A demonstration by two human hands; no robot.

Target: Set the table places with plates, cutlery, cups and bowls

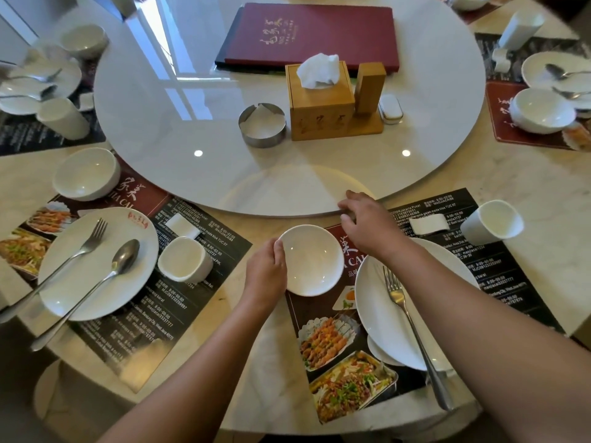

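A small white bowl (311, 262) rests on the top left corner of the near placemat (479, 251). My left hand (267, 274) grips the bowl's left rim. My right hand (367, 225) is just right of the bowl, fingers curled on the edge of the white turntable (192, 123). To the right, a white plate (447, 308) carries a fork (412, 330). A white cup (491, 222) and a white cutlery rest (428, 223) stand at the mat's far right.
The place to the left holds a plate (64, 282) with fork and spoon, a cup (184, 259) and a bowl (84, 174). On the turntable stand a wooden tissue box (319, 113), a steel ashtray (262, 126) and a red menu (313, 36). Further set places lie at far left and right.
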